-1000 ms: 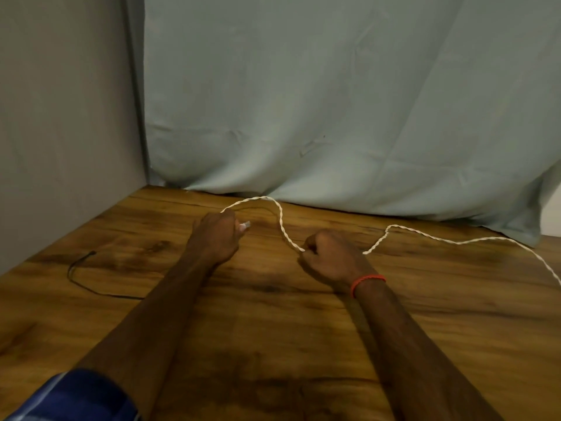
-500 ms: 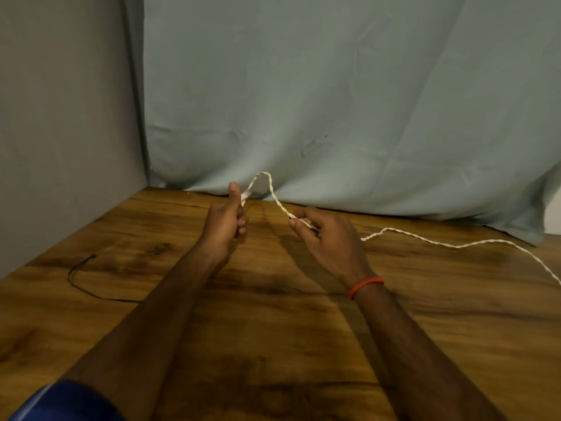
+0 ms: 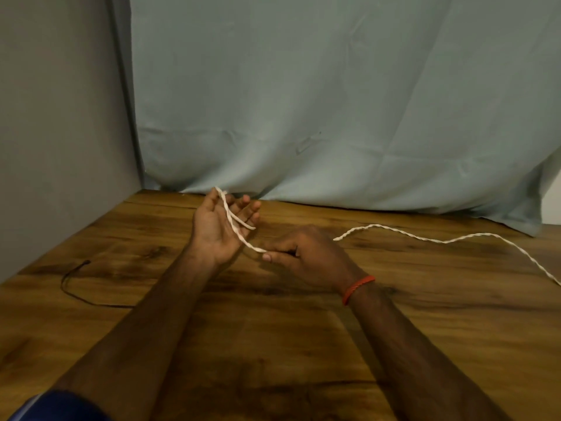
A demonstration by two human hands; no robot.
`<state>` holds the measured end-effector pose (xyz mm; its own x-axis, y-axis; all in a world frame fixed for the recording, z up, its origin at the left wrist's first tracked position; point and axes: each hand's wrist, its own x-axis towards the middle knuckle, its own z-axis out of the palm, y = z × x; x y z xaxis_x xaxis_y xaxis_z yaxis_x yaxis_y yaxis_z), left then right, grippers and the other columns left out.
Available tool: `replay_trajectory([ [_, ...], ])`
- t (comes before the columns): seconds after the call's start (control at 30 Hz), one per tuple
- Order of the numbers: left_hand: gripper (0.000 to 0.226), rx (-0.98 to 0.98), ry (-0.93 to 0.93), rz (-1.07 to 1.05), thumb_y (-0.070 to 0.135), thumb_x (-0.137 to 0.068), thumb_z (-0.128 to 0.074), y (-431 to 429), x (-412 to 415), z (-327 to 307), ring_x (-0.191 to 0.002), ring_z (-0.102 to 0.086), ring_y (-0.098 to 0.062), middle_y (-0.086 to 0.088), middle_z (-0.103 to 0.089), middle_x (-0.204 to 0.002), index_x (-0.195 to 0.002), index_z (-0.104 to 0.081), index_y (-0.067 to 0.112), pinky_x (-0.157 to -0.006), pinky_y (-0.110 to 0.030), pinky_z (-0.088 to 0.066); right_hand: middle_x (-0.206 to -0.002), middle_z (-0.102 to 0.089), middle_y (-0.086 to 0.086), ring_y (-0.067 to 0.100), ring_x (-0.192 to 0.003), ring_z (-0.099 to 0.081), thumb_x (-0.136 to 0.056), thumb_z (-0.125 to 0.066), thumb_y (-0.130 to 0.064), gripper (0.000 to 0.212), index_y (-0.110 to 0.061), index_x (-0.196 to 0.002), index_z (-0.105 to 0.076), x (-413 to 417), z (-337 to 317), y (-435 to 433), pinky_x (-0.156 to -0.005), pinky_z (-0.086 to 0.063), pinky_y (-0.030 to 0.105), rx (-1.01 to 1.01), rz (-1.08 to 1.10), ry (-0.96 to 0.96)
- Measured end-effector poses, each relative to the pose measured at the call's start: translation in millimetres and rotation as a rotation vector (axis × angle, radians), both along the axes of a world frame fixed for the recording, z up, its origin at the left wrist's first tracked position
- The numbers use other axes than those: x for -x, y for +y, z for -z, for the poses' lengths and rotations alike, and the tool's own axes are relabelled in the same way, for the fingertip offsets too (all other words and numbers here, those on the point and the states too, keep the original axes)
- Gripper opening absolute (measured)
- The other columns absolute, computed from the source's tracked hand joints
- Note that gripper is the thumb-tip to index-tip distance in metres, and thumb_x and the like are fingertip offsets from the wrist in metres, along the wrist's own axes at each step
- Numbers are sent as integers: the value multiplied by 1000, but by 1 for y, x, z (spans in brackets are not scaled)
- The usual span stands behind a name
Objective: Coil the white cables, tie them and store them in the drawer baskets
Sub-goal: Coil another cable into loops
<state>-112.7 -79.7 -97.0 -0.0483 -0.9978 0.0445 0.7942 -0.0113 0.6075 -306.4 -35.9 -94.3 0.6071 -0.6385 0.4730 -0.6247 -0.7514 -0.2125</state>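
White cable (image 3: 409,233) trails over the wooden table (image 3: 273,344) from the right edge and rises into the hands, before a pale blue curtain (image 3: 334,101). The left hand (image 3: 218,229) lies palm up, fingers loosely spread, the cable looped over its thumb and crossing the palm; the right hand (image 3: 306,256) pinches the strand just beside it. A thin black cord (image 3: 79,296) lies well apart, left; a red wristband (image 3: 358,288) circles the right wrist.

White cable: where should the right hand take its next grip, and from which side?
On the loose run just right of the right hand, where the white cable lies on the table. Come from above, pinching across it: it is thin, lies flat and runs sideways, with bare wood either side.
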Motion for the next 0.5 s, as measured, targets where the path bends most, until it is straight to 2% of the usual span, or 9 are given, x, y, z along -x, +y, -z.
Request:
replay_trajectory([
  [0.1, 45, 19, 108, -25, 52, -102, -35, -1, -8, 1, -54, -54, -15, 2, -49, -60, -71, -48, 21, -72, -31, -47, -108, -75, -13, 7, -93, -69, -92, -64, -43, 23, -35, -110, -76, 8, 4, -5, -78, -55, 36, -171, 25, 101],
  [0.17, 44, 59, 140, 30, 48, -102, -36, -2, -13, 2, -44, -38, -10, 6, -37, -52, -68, -45, 22, -60, -27, -42, -112, -74, -15, 7, -100, -68, -92, -65, -44, 24, -37, -113, -74, 14, 2, -7, -83, -55, 35, -224, 60, 106],
  [0.23, 45, 108, 170, 123, 50, -103, -34, -3, -14, 4, -38, -30, -7, 7, -32, -47, -67, -42, 24, -51, -22, -37, -109, -75, -14, 10, -99, -67, -90, -66, -49, 24, -38, -110, -75, 22, -2, -9, -81, -53, 30, -211, 140, 149],
  [0.3, 49, 181, 202, 198, 56, -102, -32, -5, -15, 5, -35, -28, -6, 8, -32, -44, -67, -42, 23, -44, -20, -31, -93, -76, -9, 14, -88, -66, -86, -64, -60, 31, -36, -98, -78, 34, -5, -10, -73, -50, 30, -178, 247, 235],
  [0.4, 52, 298, 171, 275, 65, -93, -36, -8, -22, 4, -37, -20, -6, 9, -35, -44, -66, -45, 22, -43, -22, -19, -72, -72, -8, 11, -69, -65, -75, -65, -73, 41, -33, -71, -74, 58, -7, -14, -68, -53, 32, -344, 329, 201],
  [0.5, 42, 323, 135, 308, 55, -91, -38, -8, -28, 3, -39, -18, -7, 8, -25, -48, -67, -43, 21, -45, -23, -17, -85, -76, -12, 9, -80, -70, -70, -70, -71, 35, -37, -60, -69, 80, -9, -24, -80, -57, 40, -403, 367, 172],
])
